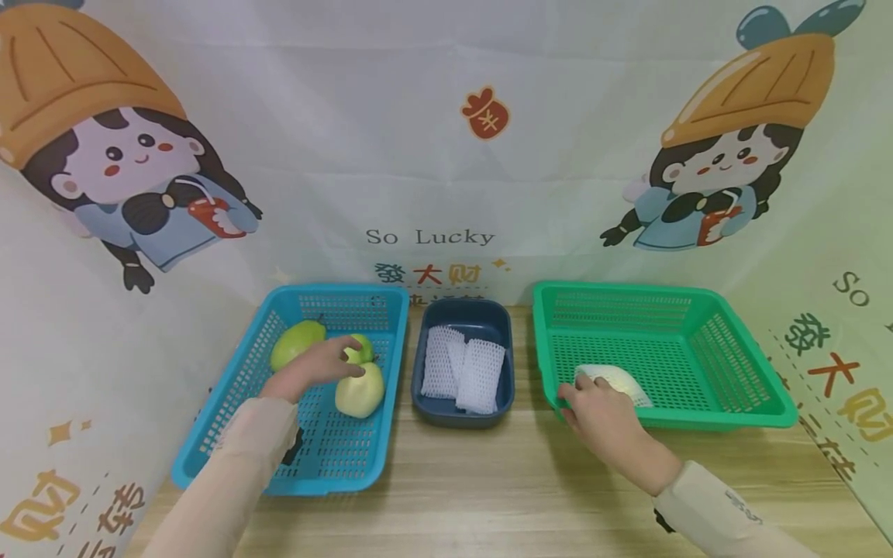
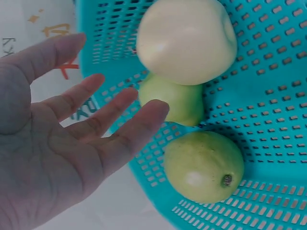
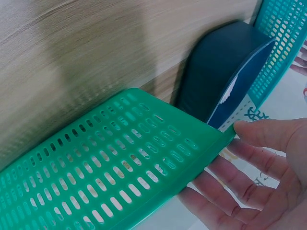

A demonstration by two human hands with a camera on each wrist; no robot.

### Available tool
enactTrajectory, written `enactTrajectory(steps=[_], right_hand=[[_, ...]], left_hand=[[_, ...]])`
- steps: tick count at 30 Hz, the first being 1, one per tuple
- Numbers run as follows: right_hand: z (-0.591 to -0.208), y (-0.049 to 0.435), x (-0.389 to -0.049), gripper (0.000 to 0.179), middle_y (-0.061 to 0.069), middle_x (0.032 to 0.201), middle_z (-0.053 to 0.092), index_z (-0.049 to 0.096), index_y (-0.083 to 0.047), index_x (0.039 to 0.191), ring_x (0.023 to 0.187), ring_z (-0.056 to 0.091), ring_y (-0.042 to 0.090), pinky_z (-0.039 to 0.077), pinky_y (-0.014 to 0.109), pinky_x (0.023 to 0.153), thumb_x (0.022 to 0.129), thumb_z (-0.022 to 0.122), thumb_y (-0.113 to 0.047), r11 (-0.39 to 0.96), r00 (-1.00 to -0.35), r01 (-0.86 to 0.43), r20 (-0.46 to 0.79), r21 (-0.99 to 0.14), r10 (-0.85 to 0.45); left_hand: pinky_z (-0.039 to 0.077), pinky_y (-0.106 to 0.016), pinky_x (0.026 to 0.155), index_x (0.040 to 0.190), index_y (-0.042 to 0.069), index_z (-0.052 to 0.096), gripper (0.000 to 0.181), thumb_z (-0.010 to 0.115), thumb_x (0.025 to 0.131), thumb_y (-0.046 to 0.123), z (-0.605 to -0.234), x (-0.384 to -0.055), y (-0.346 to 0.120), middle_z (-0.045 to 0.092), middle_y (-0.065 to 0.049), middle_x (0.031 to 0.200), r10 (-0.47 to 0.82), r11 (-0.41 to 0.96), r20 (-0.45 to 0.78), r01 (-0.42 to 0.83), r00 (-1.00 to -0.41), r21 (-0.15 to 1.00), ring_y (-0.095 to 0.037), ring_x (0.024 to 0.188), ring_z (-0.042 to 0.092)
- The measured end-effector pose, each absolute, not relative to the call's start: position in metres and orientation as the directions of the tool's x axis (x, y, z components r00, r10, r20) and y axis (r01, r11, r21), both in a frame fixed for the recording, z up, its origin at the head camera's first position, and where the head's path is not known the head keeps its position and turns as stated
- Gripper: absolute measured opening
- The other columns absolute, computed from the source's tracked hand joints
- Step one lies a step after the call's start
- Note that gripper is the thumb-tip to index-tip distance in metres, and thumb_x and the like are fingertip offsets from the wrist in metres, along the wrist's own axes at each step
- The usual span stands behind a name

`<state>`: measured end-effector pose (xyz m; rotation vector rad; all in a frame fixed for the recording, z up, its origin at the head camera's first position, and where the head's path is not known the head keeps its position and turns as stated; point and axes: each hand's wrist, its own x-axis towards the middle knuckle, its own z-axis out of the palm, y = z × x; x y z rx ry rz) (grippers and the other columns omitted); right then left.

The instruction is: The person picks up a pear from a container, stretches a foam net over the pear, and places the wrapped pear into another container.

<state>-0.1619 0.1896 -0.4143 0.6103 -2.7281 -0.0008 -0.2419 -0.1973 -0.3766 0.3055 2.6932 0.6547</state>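
Note:
Fingers spread, my left hand (image 1: 314,370) hovers over the blue basket (image 1: 335,482) and holds nothing. In the left wrist view, its fingertips overlap a small green fruit (image 2: 177,100), between a large pale yellow round fruit (image 2: 184,43) and a bigger green fruit (image 2: 206,165) with a dark end. My right hand (image 1: 603,415) is at the near left corner of the green basket (image 1: 698,418). Its thumb lies at the outer rim and the other fingers reach inside, pinching the rim. Right beside those fingers, a white foam-net-wrapped item (image 1: 621,381) lies in the basket.
Between the two baskets stands a dark blue tub (image 1: 463,420) holding several white foam net sleeves (image 1: 481,373). All three sit on a wood-grain table (image 1: 474,480). A printed cloth (image 1: 418,170) hangs behind and along both sides.

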Motion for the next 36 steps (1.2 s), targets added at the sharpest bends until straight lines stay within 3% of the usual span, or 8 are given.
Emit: enactTrajectory(steps=[8,16,21,26,36], right_hand=[[-0.415,0.191,-0.163,0.021,0.002,0.07,0.05,0.064,-0.012,0.084,0.054,0.043,0.015,0.036,0.023,0.037,0.071,0.079,-0.015,0.906,-0.837,-0.416,0.355,0.084,-0.417],[-0.416,0.191,-0.164,0.021,0.002,0.07,0.05,0.064,-0.012,0.084,0.054,0.044,0.016,0.036,0.024,0.036,0.071,0.079,-0.016,0.903,-0.827,-0.418,0.37,0.099,-0.423],[-0.416,0.191,-0.163,0.02,0.002,0.07,0.049,0.064,-0.012,0.084,0.054,0.043,0.015,0.036,0.024,0.035,0.071,0.079,-0.015,0.904,-0.829,-0.418,0.369,0.09,-0.42],[-0.416,0.192,-0.164,0.021,0.002,0.071,0.049,0.063,-0.012,0.084,0.054,0.043,0.015,0.036,0.025,0.035,0.071,0.079,-0.016,0.905,-0.832,-0.413,0.364,0.097,-0.419],[-0.417,0.192,-0.164,0.021,0.002,0.071,0.049,0.063,-0.012,0.084,0.053,0.042,0.014,0.035,0.023,0.034,0.071,0.079,-0.015,0.9,-0.82,-0.42,0.379,0.113,-0.43]], left_hand=[[0.052,-0.05,0.076,0.136,-0.002,0.037,0.064,0.064,0.084,0.023,-0.393,-0.251,-0.194,0.041,-0.034,0.134,0.256,0.872,-0.414,0.024,-0.874,0.489,-0.045,0.113,0.05],[0.055,-0.045,0.064,0.139,-0.005,0.034,0.073,0.069,0.079,0.02,-0.408,-0.255,-0.19,0.041,-0.033,0.133,0.229,0.901,-0.402,0.037,-0.886,0.433,-0.042,0.106,0.054],[0.054,-0.046,0.071,0.136,-0.007,0.036,0.074,0.071,0.076,0.019,-0.413,-0.255,-0.188,0.039,-0.034,0.13,0.21,0.918,-0.393,0.042,-0.895,0.395,-0.043,0.107,0.05],[0.051,-0.053,0.078,0.14,0.0,0.029,0.08,0.072,0.076,0.02,-0.423,-0.255,-0.188,0.04,-0.033,0.13,0.188,0.895,-0.452,-0.037,-0.872,0.444,-0.046,0.112,0.048],[0.056,-0.043,0.067,0.14,0.005,0.025,0.084,0.074,0.074,0.02,-0.436,-0.258,-0.195,0.043,-0.032,0.124,0.171,0.85,-0.46,-0.106,-0.871,0.516,-0.042,0.102,0.055]])
